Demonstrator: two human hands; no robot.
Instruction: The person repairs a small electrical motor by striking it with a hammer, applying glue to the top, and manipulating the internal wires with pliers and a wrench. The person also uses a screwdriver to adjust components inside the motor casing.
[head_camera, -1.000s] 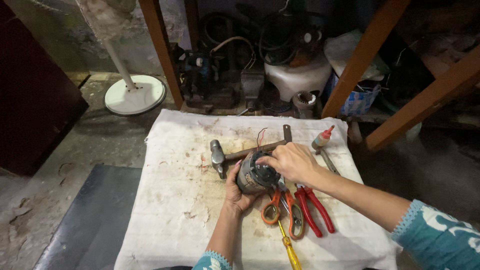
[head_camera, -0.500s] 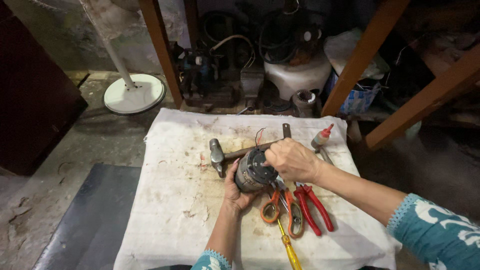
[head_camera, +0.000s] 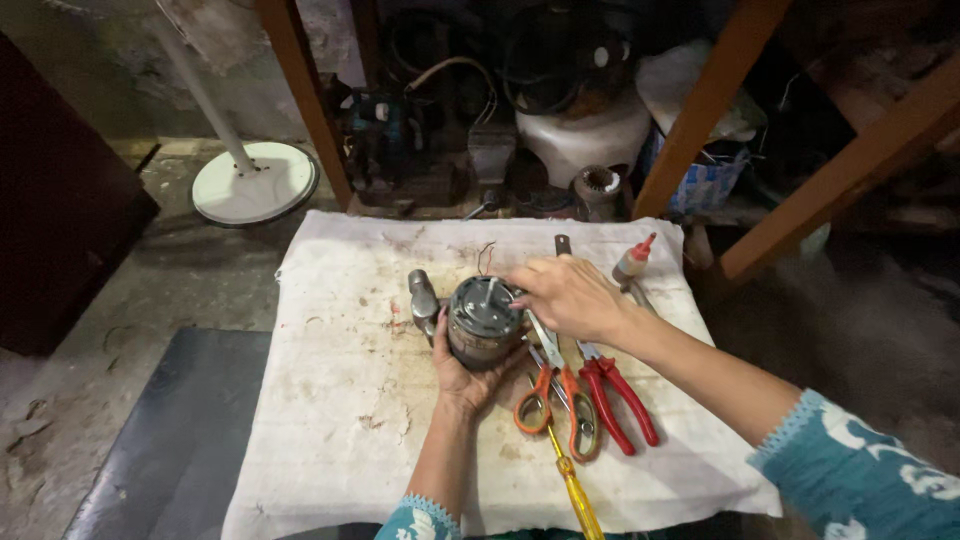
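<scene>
Your left hand (head_camera: 465, 375) cups the motor (head_camera: 482, 320) from below; your right hand (head_camera: 570, 295) pinches its top, beside the scissors (head_camera: 555, 400).

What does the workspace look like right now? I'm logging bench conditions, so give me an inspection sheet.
Surface: stained white cloth spread on the floor.
Job's things: small round grey motor, shaft end up, thin wires at its back.
Clutter: hammer behind the motor; orange-handled scissors, red-handled pliers, yellow-handled screwdriver, red-tipped bottle.
Hands: left hand cups the motor from below; right hand rests fingers on its top.
Cables: hoses and cords among the stored machines behind the cloth.
Surroundings: white fan base, wooden frame legs, dark mat.
</scene>
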